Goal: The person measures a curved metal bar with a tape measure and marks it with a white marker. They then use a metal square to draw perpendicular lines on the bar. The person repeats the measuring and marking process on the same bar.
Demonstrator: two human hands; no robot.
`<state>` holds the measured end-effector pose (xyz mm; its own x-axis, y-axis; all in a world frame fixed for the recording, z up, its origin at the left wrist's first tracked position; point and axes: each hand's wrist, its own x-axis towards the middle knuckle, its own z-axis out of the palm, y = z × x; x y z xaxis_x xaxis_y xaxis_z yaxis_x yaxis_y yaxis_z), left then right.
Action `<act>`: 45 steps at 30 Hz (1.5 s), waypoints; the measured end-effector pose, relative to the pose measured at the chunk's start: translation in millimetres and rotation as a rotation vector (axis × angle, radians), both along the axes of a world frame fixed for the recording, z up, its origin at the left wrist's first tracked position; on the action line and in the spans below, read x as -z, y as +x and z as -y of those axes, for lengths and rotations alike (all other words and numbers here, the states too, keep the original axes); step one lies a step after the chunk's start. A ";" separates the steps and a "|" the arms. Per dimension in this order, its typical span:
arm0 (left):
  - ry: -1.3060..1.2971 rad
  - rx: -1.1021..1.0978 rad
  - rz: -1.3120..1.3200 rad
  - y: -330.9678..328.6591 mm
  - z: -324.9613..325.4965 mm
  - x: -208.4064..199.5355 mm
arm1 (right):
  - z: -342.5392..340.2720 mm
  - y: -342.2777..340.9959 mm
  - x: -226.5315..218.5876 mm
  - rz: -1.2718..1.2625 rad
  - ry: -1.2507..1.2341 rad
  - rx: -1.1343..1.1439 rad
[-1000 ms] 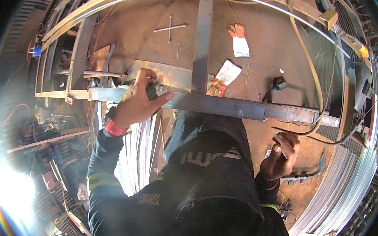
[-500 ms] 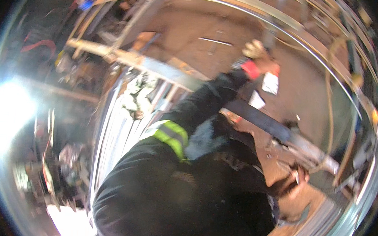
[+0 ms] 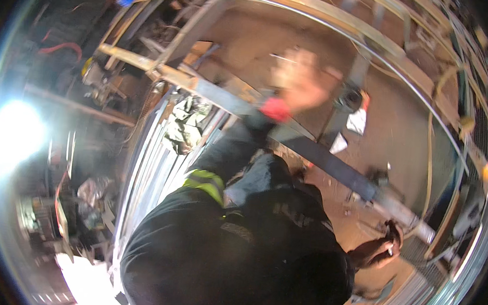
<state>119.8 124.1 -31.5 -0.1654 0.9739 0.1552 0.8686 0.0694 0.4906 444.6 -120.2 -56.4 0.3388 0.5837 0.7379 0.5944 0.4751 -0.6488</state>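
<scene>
My left hand (image 3: 301, 82), with a red cuff at the wrist, reaches out over the brown floor beyond the dark metal beam (image 3: 333, 162). Motion smears its fingers, so what they hold, if anything, cannot be told. A thin pale rod (image 3: 282, 58) shows beside its fingertips. To the right of this hand is a dark rounded object (image 3: 348, 98), its kind unclear, with a white piece (image 3: 357, 121) next to it. Low on the right, my right hand (image 3: 376, 253) is closed around a small white object (image 3: 390, 249) too small to name.
Long metal frame bars (image 3: 319, 14) curve across the far side. Several pale metal lengths (image 3: 148, 163) lie at left beneath a crumpled wrapping (image 3: 185, 126). A white triangular scrap (image 3: 339, 144) lies by the beam. A cable (image 3: 430, 147) hangs at right; bright light glares far left.
My left hand has moved left and slightly nearer, away from the dark rounded object, which now shows more fully. My right hand stays low at the right, closed on the small white object.
</scene>
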 end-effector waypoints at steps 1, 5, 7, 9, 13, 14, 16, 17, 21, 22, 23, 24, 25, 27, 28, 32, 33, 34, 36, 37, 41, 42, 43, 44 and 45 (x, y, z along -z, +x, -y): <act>0.078 -0.018 -0.030 -44.7 3.5 -5.2 | 1.9 3.1 6.5 -0.118 0.063 -0.013; 0.108 -0.453 -0.357 -320.6 42.4 32.5 | -1.1 -20.6 -4.3 -0.320 0.049 -0.041; -0.083 -0.749 -0.411 -436.0 71.0 68.0 | -3.5 -30.4 -5.2 -0.418 0.057 -0.051; -0.304 -0.923 -0.232 -505.9 95.7 100.8 | 0.6 -42.5 -5.2 -0.552 0.061 0.003; -0.277 -0.717 0.181 -669.1 105.4 34.7 | -1.4 -79.3 4.0 -0.864 0.071 -0.095; -0.274 -0.698 0.253 -639.5 96.2 98.6 | 2.4 -84.9 -2.2 -0.780 0.048 -0.084; -0.259 -0.661 0.353 -548.0 75.8 157.8 | 11.1 -93.7 -9.9 -0.656 0.011 -0.029; -0.297 -0.793 0.193 -610.9 87.9 113.4 | 6.2 -103.2 3.4 -0.747 0.038 -0.079; 0.109 -0.654 0.281 -605.2 96.7 70.0 | 18.0 -131.0 11.4 -0.803 0.023 -0.005; 0.178 -0.563 0.228 -579.9 93.4 48.6 | 24.9 -136.9 9.5 -0.819 0.012 0.001; 0.227 -0.453 0.180 -548.7 91.6 20.9 | 27.6 -146.7 4.0 -0.912 0.002 0.010; 0.281 -0.324 0.135 -515.3 90.9 -13.6 | 29.2 -158.4 -3.0 -0.913 -0.093 0.021; 0.310 -0.150 0.103 -470.6 78.0 -45.9 | 34.7 -167.1 -7.9 -0.923 -0.188 0.048; 0.328 0.175 0.065 -383.0 69.3 -86.3 | 40.2 -172.3 -3.7 -0.860 -0.422 -0.121; 0.298 0.347 0.052 -330.1 54.7 -93.6 | 40.9 -175.9 -2.9 -0.956 -0.439 -0.247; 0.063 0.849 0.257 -175.1 40.3 -19.6 | 28.4 -165.6 -3.1 -1.133 -0.640 -0.770; -0.005 0.966 0.186 -138.2 37.8 -4.8 | 29.4 -163.0 -0.8 -1.181 -0.699 -0.899; -0.242 1.122 0.156 -89.5 43.3 -35.1 | 37.7 -155.1 4.4 -1.190 -0.708 -0.933; -0.189 1.304 0.150 -44.0 44.2 -13.9 | 45.4 -152.5 -17.1 -1.138 -0.809 -0.711; -0.264 1.290 0.135 -25.6 46.8 -15.3 | 45.9 -153.9 -31.3 -1.048 -0.877 -0.553; 0.051 1.357 0.226 17.4 50.1 8.0 | 42.8 -144.8 -8.9 -0.864 -0.829 -0.365; 0.082 1.322 0.223 25.2 51.6 10.6 | 41.5 -140.5 -4.4 -0.886 -0.838 -0.349; 0.113 1.286 0.218 33.0 53.4 12.8 | 39.1 -134.9 0.4 -0.907 -0.848 -0.332; 0.141 1.249 0.196 35.7 56.3 13.1 | 35.5 -133.0 7.0 -0.937 -0.854 -0.326; 0.162 1.213 0.185 40.4 60.2 15.3 | 32.6 -131.1 18.1 -0.946 -0.819 -0.339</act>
<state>160.1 63.9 -46.7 0.7978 0.4845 0.3587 0.2455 -0.8046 0.5407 313.5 -152.8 -74.4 0.2766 0.9076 -0.3157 -0.3225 -0.2218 -0.9202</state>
